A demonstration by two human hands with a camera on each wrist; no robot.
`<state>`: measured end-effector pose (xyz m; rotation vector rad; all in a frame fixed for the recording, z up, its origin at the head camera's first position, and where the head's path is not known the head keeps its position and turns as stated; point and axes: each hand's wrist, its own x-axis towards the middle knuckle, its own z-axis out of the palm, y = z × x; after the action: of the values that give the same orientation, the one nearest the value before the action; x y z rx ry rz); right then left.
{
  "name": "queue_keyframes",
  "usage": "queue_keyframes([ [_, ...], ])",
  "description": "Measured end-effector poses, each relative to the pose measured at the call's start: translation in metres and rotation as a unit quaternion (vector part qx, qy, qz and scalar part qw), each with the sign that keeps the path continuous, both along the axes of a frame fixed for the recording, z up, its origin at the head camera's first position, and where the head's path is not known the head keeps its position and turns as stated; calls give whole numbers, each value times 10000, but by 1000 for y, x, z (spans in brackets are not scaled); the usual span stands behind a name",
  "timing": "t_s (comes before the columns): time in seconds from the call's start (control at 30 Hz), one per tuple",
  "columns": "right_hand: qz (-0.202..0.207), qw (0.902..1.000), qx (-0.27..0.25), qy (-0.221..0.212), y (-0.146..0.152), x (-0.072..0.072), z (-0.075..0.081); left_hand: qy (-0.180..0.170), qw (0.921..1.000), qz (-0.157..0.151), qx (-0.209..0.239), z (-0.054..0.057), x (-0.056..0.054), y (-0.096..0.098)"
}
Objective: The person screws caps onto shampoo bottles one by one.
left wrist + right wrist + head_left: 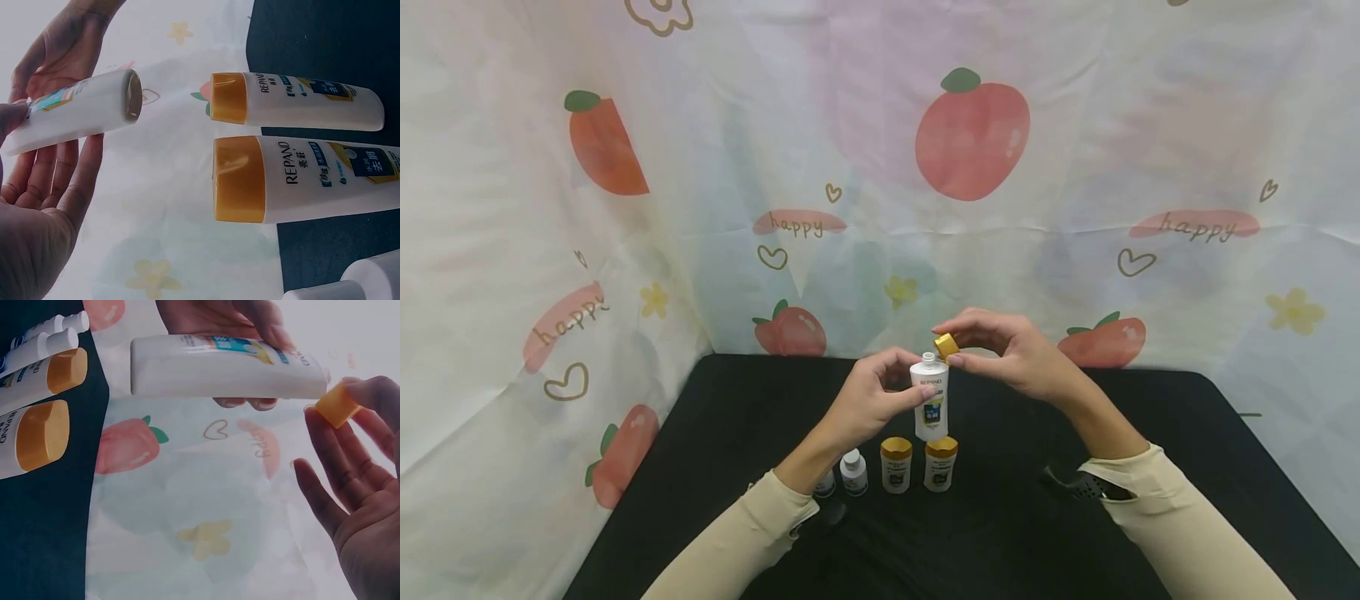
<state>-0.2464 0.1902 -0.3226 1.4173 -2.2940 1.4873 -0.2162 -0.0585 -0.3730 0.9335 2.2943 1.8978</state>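
My left hand [872, 390] grips a white shampoo bottle [931, 412] upright above the table, thumb across its front and fingers behind. The bottle's neck shows uncovered in the head view. Just to the upper right of that neck, my right hand [1011, 354] pinches a gold cap [946, 345] between thumb and fingers, tilted and off the bottle. In the right wrist view the cap [338, 406] sits close beside the bottle's top end. Seen from the left wrist, the bottle [81, 109] shows its base, and its top is hidden by the thumb.
Two gold-capped shampoo bottles, a left one [896, 467] and a right one [940, 467], stand below the held bottle. Left of them are two small white bottles, one [853, 473] partly beside my left wrist. A black table [1000, 533] lies underneath; a printed curtain [880, 150] hangs behind.
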Motion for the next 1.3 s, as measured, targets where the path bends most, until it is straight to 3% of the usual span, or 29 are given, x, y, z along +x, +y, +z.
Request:
queue_keyframes([
  [0.53,141,9978,356,535,-8,-2,11,337,9993,153,-101,-2,-3,3],
  [0.87,82,9959,630,647,-10,0,15,515,9984,241,-61,-3,-3,7],
  [1.3,-165,9957,463,781,-13,0,9,651,9971,394,6,-3,-4,10],
])
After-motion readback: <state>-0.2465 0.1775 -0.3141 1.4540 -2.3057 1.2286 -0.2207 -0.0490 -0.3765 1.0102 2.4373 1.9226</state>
